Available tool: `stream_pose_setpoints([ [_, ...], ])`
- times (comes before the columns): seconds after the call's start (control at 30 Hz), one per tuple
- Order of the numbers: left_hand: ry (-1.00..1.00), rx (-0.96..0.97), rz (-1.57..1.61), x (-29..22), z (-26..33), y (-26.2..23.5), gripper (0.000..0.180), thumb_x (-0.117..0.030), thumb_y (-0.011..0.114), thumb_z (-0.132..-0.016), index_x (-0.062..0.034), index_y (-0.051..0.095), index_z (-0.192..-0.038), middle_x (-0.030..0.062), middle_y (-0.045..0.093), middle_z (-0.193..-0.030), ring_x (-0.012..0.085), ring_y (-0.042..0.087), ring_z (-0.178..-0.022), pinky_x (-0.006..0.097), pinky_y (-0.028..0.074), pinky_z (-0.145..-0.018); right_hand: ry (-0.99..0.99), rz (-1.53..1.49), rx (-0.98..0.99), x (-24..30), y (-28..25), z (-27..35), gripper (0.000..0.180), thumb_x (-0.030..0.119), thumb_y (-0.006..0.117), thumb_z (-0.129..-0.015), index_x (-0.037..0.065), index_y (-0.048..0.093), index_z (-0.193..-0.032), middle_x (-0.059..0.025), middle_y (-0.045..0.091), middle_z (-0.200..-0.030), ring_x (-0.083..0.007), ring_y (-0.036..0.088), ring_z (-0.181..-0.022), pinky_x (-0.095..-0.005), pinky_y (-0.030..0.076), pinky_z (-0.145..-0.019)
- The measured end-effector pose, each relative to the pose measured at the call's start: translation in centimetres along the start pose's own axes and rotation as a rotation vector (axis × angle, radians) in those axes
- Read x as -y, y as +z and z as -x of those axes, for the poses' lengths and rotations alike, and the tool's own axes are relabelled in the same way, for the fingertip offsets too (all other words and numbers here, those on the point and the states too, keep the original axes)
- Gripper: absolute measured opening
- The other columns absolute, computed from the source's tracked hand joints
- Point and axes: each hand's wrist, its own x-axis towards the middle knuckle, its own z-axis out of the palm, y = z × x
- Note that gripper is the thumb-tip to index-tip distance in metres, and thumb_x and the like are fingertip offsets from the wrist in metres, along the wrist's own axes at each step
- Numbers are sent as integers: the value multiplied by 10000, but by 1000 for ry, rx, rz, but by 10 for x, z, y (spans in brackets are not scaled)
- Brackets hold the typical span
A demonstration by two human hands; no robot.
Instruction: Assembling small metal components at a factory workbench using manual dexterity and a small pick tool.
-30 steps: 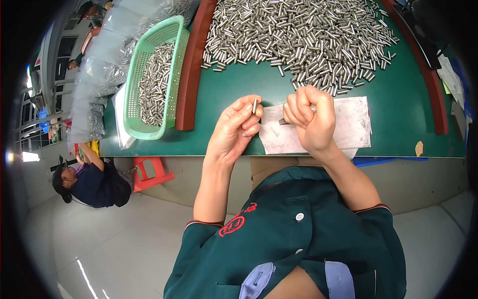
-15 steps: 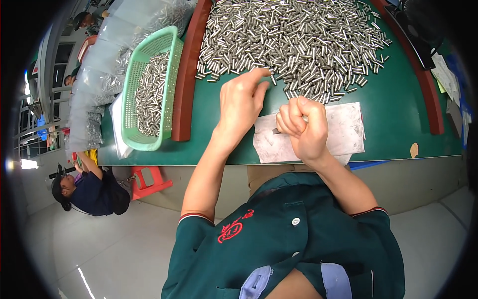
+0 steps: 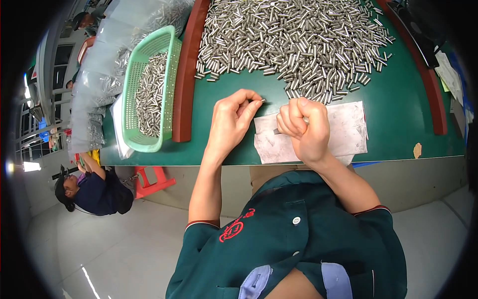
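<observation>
- Pins [image 3: 294, 40] of silver-coloured metal, short and cylindrical, lie in a broad heap in the head view, on a green tabletop [image 3: 398, 114] beyond both hands.
- The person's bare left hand [image 3: 231, 117] is raised over the tabletop, thumb and forefinger pinched together on a single small metal pin [image 3: 263, 101], near the heap's front edge.
- The bare right hand [image 3: 306, 124] is curled into a fist around a dark, flat metal piece [image 3: 277, 131], whose end sticks out on the left; the rest is hidden by the fingers.
- Beneath that fist lies a whitish, smudged rectangular sheet [image 3: 346, 134].
- Left of a reddish-brown bar [image 3: 188, 84] stands a pale-green perforated plastic basket [image 3: 142, 145], holding more pins.
- Beyond the basket are translucent plastic bags [image 3: 92, 82] with metal pieces inside.
- A co-worker in a dark top [image 3: 102, 194] is at the far left, beside a red plastic stool [image 3: 157, 182].
</observation>
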Motion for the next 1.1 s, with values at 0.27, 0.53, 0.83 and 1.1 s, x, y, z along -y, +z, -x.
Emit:
stream_pose_setpoints([
  [0.27,-51,33,42,1,11,-2,99,-59,593,-778,34,573,-804,-23,381,-545,52,304,-507,216,272,-448,4,-28,-8,-1,0,-2,344,128,304,-822,86,253,-484,11,258,-433,-74,209,-404,-236,187,-399],
  [0.53,-271,132,939,10,15,-9,115,-130,536,-847,-20,530,-879,34,524,-778,26,349,-546,167,302,-493,14,-50,-16,-1,0,-3,359,152,319,-828,89,261,-480,12,257,-427,-72,202,-401,-238,177,-397],
  [0.83,-413,177,1397,19,15,-14,213,-64,495,-851,50,466,-1028,82,503,-824,29,320,-541,145,278,-446,11,-88,-16,-4,0,-2,368,152,323,-833,85,269,-475,8,251,-420,-73,189,-383,-242,171,-392],
  [1.1,-373,33,1195,7,0,-9,162,-162,518,-858,-4,529,-826,33,513,-696,49,353,-529,185,296,-453,19,-75,-28,-2,1,-3,368,147,318,-830,89,259,-472,5,257,-420,-70,189,-385,-235,176,-391],
])
